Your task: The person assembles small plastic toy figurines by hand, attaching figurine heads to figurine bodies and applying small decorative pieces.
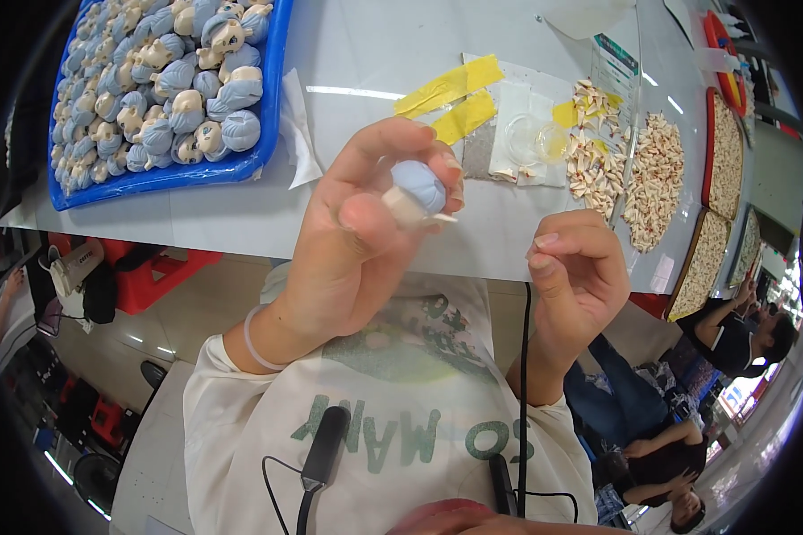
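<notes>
Between the thumb and fingers of my left hand (352, 218) is a small doll head (418, 185) with pale blue hair. Its skin-coloured side is blurred, and a thin pale tip sticks out on its right. My right hand (584, 276) is raised beside it, apart from the head, with thumb and forefinger pinched together. Whatever that pinch holds, if anything, is too small to make out. Beyond the hands, two heaps of small pointed cream pieces with reddish marks lie on the table: a nearer-right heap (653, 183) and a smaller heap (589, 169).
A blue tray (272, 107) full of similar doll heads stands at the far left. Yellow tape strips (446, 86) and a clear round dish (537, 141) lie mid-table. Red-rimmed trays (724, 152) of small pieces line the right. A black cable (524, 383) hangs by my right forearm. Other people sit at right.
</notes>
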The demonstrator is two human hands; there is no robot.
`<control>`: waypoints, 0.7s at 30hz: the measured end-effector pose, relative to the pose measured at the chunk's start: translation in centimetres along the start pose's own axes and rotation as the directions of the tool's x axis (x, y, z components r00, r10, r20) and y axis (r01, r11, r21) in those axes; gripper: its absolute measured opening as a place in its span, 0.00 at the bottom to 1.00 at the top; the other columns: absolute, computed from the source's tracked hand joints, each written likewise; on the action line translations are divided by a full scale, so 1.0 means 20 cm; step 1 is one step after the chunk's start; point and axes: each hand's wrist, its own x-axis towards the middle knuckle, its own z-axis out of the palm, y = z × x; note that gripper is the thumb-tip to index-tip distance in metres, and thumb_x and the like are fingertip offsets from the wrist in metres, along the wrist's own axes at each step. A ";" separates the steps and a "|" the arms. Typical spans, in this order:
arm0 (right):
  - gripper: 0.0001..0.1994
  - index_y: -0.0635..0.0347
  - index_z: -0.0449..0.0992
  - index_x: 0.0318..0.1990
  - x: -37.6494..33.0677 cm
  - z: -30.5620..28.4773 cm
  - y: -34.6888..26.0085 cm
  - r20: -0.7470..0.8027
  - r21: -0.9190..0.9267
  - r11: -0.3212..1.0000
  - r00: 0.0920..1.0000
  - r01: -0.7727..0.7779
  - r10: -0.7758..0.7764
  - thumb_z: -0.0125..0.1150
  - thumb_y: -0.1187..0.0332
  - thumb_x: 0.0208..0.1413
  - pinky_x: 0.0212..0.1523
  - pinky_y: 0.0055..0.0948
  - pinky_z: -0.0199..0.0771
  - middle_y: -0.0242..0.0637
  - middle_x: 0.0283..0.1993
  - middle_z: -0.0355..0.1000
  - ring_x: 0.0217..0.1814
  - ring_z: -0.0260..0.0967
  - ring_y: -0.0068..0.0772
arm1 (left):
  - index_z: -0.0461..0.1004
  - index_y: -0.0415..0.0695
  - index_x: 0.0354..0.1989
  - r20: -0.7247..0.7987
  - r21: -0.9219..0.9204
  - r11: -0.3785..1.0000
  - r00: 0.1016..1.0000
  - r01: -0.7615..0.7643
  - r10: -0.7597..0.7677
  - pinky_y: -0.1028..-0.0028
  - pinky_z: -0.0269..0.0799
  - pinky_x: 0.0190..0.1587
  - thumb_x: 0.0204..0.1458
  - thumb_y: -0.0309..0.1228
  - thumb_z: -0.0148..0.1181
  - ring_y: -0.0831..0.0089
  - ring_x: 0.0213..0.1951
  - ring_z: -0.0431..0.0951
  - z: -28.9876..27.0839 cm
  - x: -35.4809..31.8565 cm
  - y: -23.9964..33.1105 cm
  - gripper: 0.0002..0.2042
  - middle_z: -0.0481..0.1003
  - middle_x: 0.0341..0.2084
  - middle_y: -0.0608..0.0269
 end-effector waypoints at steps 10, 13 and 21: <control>0.06 0.68 0.70 0.26 0.00 -0.02 -0.01 0.051 -0.016 0.999 0.998 -0.041 0.042 0.58 0.83 0.36 0.31 0.22 0.61 0.39 0.26 0.68 0.29 0.64 0.30 | 0.57 0.41 0.47 -0.192 0.027 0.982 0.965 0.189 -0.181 0.87 0.69 0.34 0.46 0.46 0.54 0.76 0.37 0.69 0.16 0.01 0.12 0.26 0.59 0.40 0.61; 0.06 0.68 0.71 0.26 0.01 -0.06 0.00 0.112 -0.037 0.999 0.994 0.016 -0.012 0.58 0.83 0.36 0.30 0.22 0.62 0.39 0.26 0.68 0.28 0.64 0.30 | 0.61 0.39 0.44 -0.062 0.315 0.926 0.978 0.209 -0.200 0.84 0.69 0.34 0.48 0.41 0.55 0.75 0.35 0.71 0.10 0.03 0.20 0.21 0.63 0.38 0.60; 0.07 0.67 0.71 0.26 -0.01 -0.12 -0.05 0.093 -0.039 0.998 0.995 0.040 -0.036 0.59 0.83 0.36 0.31 0.22 0.63 0.38 0.26 0.69 0.28 0.65 0.29 | 0.69 0.38 0.42 0.438 0.791 0.430 0.893 -0.435 0.098 0.78 0.69 0.37 0.50 0.30 0.53 0.77 0.34 0.73 0.35 0.92 0.39 0.12 0.72 0.36 0.60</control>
